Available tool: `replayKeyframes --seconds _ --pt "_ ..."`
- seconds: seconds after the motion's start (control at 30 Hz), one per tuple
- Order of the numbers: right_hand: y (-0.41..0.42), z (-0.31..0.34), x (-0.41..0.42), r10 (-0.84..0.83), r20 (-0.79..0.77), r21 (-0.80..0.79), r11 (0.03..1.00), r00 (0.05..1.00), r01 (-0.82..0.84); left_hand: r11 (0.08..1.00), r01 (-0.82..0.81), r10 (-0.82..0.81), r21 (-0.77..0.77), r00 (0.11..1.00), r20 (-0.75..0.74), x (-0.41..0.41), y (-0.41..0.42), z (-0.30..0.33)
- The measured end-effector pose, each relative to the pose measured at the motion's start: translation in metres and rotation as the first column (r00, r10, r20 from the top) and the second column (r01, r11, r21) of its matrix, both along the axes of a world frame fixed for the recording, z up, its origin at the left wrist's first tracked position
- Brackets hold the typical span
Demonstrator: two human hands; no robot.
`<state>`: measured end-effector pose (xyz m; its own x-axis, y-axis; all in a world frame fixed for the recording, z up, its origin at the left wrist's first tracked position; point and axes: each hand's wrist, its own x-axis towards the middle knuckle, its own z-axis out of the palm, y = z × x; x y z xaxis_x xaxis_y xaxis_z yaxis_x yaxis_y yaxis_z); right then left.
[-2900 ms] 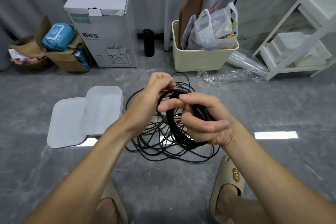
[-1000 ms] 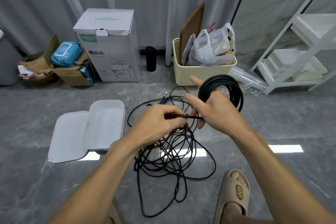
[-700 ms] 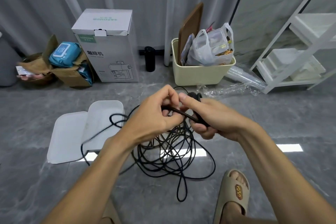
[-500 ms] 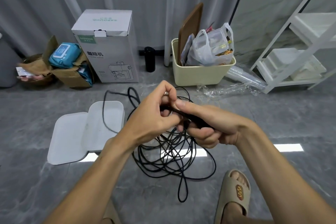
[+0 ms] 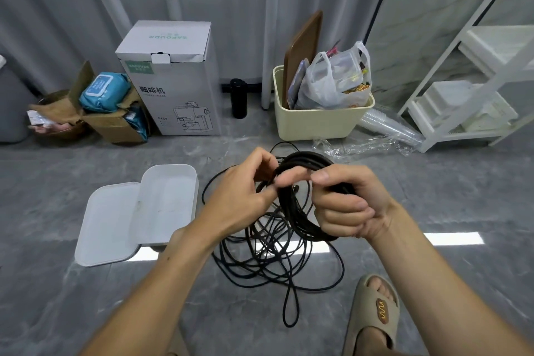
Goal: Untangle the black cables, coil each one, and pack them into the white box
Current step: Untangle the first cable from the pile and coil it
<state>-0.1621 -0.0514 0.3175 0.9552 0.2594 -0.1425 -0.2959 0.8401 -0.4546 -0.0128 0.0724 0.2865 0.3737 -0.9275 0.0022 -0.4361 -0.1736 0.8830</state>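
Observation:
A coiled black cable hangs upright in the air in front of me. My right hand grips the coil's right side, fingers curled round the bundle. At the coil's top left, my left hand pinches the cable's loose end against it. Below them a tangle of thin black cables lies on the grey floor, one long loop reaching toward me. The white box sits open to the left, with its lid flat beside it. Nothing lies inside.
A tall white carton, a black bottle and a cream bin with a plastic bag stand at the back. A white shelf is at the right. My sandalled foot rests near the tangle.
The loose strand that swung out over the white box has been drawn in. The coil now stands upright between my hands, and the camera has tilted slightly.

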Motion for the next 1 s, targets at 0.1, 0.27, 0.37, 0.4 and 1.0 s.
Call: replayKeyframes --seconds 0.1,0.27,0.37,0.4,1.0 --pt "-0.001 0.002 -0.006 -0.074 0.056 0.067 0.995 0.996 0.070 1.000 -0.025 0.024 0.019 0.999 0.021 -0.001 -0.003 -0.007" --pt "0.004 0.011 -0.006 -0.133 0.146 0.058 0.990 0.980 0.126 0.996 -0.074 0.073 0.058 0.997 0.025 -0.003 -0.005 -0.009" --pt "0.003 0.008 -0.005 -0.154 0.205 0.114 0.985 0.967 0.133 0.994 -0.080 0.079 0.071 0.997 0.011 -0.001 -0.005 -0.010" --pt "0.002 0.008 -0.005 -0.166 0.211 0.106 0.984 0.963 0.146 0.995 -0.076 0.076 0.070 0.997 0.010 0.000 -0.005 -0.011" --pt "-0.014 0.038 -0.014 -0.293 0.403 0.138 0.956 0.867 0.259 0.944 -0.271 0.267 0.190 0.963 0.046 0.017 0.002 -0.025"
